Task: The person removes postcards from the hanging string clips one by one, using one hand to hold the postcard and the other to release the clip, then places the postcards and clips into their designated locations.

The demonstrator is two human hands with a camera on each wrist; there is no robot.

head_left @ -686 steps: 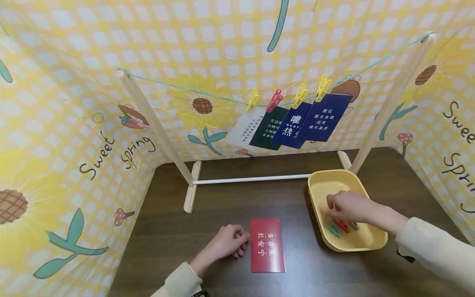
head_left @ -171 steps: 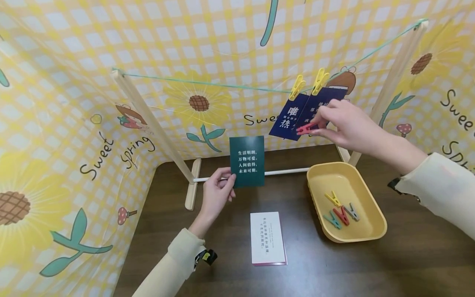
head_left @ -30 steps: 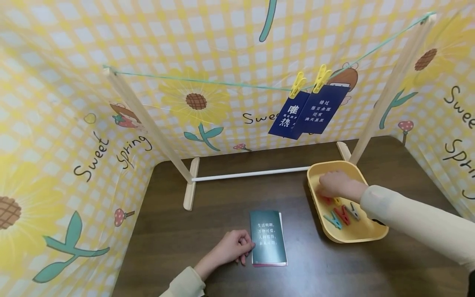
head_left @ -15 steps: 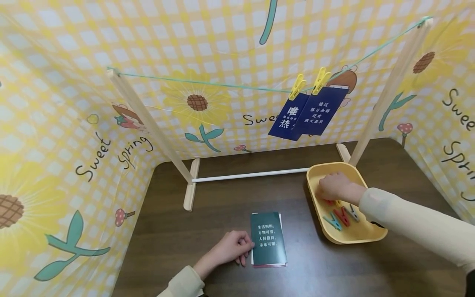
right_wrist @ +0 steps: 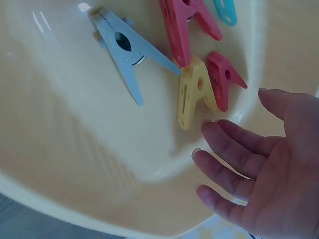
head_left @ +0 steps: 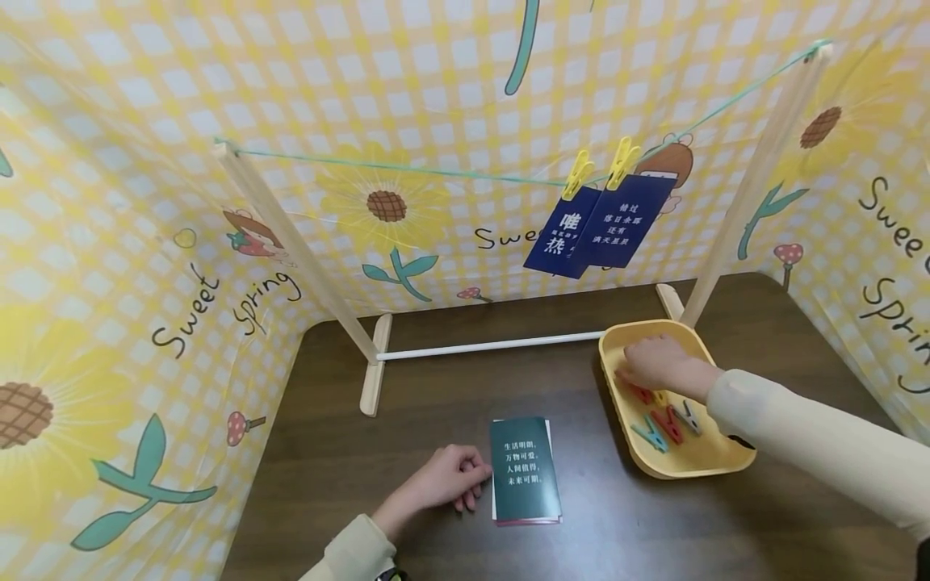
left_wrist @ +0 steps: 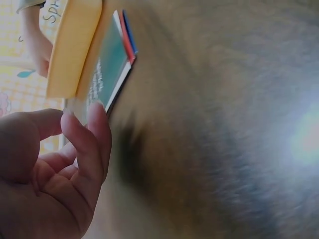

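My left hand (head_left: 443, 480) rests on the table with loosely curled fingers, fingertips right at the left edge of a stack of cards (head_left: 525, 468). A green card with white writing lies on top; in the left wrist view white, red and blue edges of the stack (left_wrist: 127, 37) show under it. Inside the yellow basket (head_left: 639, 466) is my right hand (head_left: 664, 363), and in the right wrist view its fingers are spread and hold nothing. Just beyond its fingertips lie a yellow clothespin (right_wrist: 192, 92) and a red clothespin (right_wrist: 223, 79).
Farther in the basket are a grey clothespin (right_wrist: 124, 45), another red clothespin (right_wrist: 174, 30) and a teal one (right_wrist: 226, 11). Two blue cards (head_left: 628, 222) hang by yellow clothespins (head_left: 623, 164) from a green string (head_left: 443, 171) between wooden posts (head_left: 291, 246). A white rod (head_left: 490, 346) joins the posts' feet.
The white and green cards have left the string and lie stacked over the red card. The red clothespin held earlier is in the basket. Over the last second, both hands have barely moved.
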